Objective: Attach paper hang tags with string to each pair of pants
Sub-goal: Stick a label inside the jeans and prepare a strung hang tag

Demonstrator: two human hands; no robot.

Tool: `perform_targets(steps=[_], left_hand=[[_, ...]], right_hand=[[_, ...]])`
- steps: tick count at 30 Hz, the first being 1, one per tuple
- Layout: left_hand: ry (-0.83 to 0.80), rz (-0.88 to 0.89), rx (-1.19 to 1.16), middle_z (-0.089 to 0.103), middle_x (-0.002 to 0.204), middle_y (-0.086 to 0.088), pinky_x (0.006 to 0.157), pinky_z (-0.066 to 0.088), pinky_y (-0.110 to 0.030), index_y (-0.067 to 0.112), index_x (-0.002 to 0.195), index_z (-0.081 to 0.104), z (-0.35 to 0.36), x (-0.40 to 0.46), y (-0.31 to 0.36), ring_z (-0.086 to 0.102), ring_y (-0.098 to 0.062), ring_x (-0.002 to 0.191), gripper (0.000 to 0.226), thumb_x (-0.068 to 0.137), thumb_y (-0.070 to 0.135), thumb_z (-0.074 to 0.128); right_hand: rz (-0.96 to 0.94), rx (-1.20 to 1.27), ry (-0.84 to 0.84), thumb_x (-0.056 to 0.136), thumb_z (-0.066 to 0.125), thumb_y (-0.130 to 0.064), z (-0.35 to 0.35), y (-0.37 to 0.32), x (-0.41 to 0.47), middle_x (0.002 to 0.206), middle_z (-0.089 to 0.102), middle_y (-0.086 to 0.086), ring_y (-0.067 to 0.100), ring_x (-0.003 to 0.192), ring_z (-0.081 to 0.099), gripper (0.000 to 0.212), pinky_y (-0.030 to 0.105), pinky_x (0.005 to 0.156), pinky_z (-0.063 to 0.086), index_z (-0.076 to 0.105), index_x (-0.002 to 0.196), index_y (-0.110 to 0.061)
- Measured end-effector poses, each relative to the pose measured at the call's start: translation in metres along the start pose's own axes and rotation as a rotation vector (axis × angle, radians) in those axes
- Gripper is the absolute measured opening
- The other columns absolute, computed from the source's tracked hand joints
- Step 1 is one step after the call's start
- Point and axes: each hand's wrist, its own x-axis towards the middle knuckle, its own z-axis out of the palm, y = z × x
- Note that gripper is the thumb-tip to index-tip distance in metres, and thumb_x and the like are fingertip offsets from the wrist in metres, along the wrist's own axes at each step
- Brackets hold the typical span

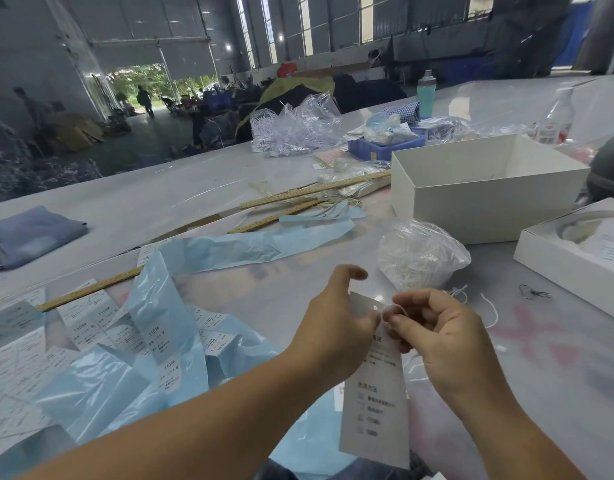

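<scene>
White paper hang tag (376,403) hangs near the counter (298,285) edge — left hand (333,323) pinching its top beside the punched hole, right hand (440,337) pinching the string (397,308) there. Threading seems underway; next, the loop likely needs pulling through. No pants are clearly within reach.

The hang tag (375,403) is pale grey-white with dark print, its string (491,311) white. At nine o'clock lie folded pants (28,235) — faded blue denim. Light blue plastic sheeting (160,306) spreads leftward; the box (485,199) at two o'clock — white; the rulers (312,192) yellow.
</scene>
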Motion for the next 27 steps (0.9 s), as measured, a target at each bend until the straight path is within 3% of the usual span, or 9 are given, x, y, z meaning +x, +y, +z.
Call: perform_targets(steps=[4, 7, 11, 14, 17, 21, 25, 27], left_hand=[[-0.037, 0.069, 0.051, 0.067, 0.085, 0.009, 0.051, 0.048, -0.016, 0.034, 0.085, 0.062, -0.002, -0.002, 0.003, 0.065, -0.009, 0.072, 0.016, 0.092, 0.020, 0.056], [-0.076, 0.040, -0.043, 0.069, 0.089, 0.003, 0.050, 0.055, -0.022, 0.027, 0.086, 0.065, -0.002, -0.003, 0.005, 0.069, -0.014, 0.070, 0.004, 0.089, 0.029, 0.067], [-0.062, 0.047, -0.005, 0.071, 0.086, 0.002, 0.060, 0.060, -0.041, 0.023, 0.089, 0.067, -0.004, -0.003, 0.006, 0.071, -0.022, 0.072, 0.014, 0.087, 0.036, 0.071], [-0.075, 0.123, 0.066, 0.070, 0.086, 0.006, 0.066, 0.060, -0.037, 0.025, 0.092, 0.068, -0.008, -0.004, 0.006, 0.067, -0.010, 0.073, 0.021, 0.082, 0.042, 0.072], [-0.104, 0.245, 0.242, 0.067, 0.093, 0.012, 0.069, 0.058, -0.024, 0.027, 0.102, 0.066, -0.008, -0.010, 0.010, 0.063, -0.007, 0.078, 0.026, 0.081, 0.041, 0.072], [-0.045, 0.448, 0.594, 0.066, 0.097, 0.003, 0.069, 0.053, -0.033, 0.021, 0.105, 0.068, -0.012, -0.015, 0.023, 0.059, -0.017, 0.082, 0.021, 0.092, 0.036, 0.062], [-0.182, 0.740, 0.970, 0.066, 0.091, 0.001, 0.065, 0.056, -0.034, 0.020, 0.107, 0.068, -0.029, -0.021, 0.045, 0.061, -0.019, 0.078, 0.016, 0.098, 0.024, 0.056], [-0.200, 0.803, 1.033, 0.066, 0.089, 0.002, 0.062, 0.054, -0.030, 0.019, 0.106, 0.066, -0.038, -0.026, 0.059, 0.061, -0.017, 0.075, 0.014, 0.097, 0.019, 0.055]], right_hand=[[-0.028, -0.049, 0.018, 0.084, 0.070, 0.005, 0.001, -0.003, -0.002, 0.074, 0.074, 0.000, 0.012, 0.064, 0.070, 0.021, 0.017, 0.059, 0.054, 0.070, 0.089, -0.015], [-0.039, -0.097, 0.032, 0.085, 0.067, 0.007, 0.000, -0.006, -0.003, 0.076, 0.074, -0.004, 0.010, 0.065, 0.070, 0.025, 0.015, 0.059, 0.053, 0.070, 0.088, -0.019], [-0.041, -0.142, 0.048, 0.086, 0.066, 0.006, 0.002, -0.008, -0.006, 0.076, 0.074, -0.006, 0.011, 0.067, 0.071, 0.027, 0.014, 0.058, 0.053, 0.070, 0.085, -0.021], [-0.040, -0.148, 0.078, 0.085, 0.068, 0.005, 0.003, -0.011, -0.007, 0.073, 0.074, -0.008, 0.009, 0.064, 0.070, 0.025, 0.012, 0.055, 0.052, 0.070, 0.084, -0.020], [-0.020, -0.142, 0.108, 0.082, 0.072, 0.002, 0.004, -0.013, -0.007, 0.069, 0.074, -0.007, 0.009, 0.061, 0.071, 0.019, 0.012, 0.054, 0.052, 0.072, 0.082, -0.016], [0.028, -0.118, 0.098, 0.082, 0.072, 0.002, 0.002, -0.020, -0.008, 0.065, 0.073, 0.000, 0.016, 0.056, 0.071, 0.014, 0.015, 0.050, 0.053, 0.073, 0.080, -0.012], [0.069, -0.088, -0.028, 0.085, 0.066, 0.007, -0.004, -0.039, -0.020, 0.068, 0.074, 0.007, 0.020, 0.062, 0.072, 0.029, 0.020, 0.052, 0.054, 0.076, 0.072, -0.016], [0.057, -0.091, -0.081, 0.086, 0.066, 0.004, -0.006, -0.054, -0.027, 0.069, 0.074, 0.008, 0.021, 0.062, 0.072, 0.031, 0.021, 0.053, 0.055, 0.078, 0.072, -0.021]])
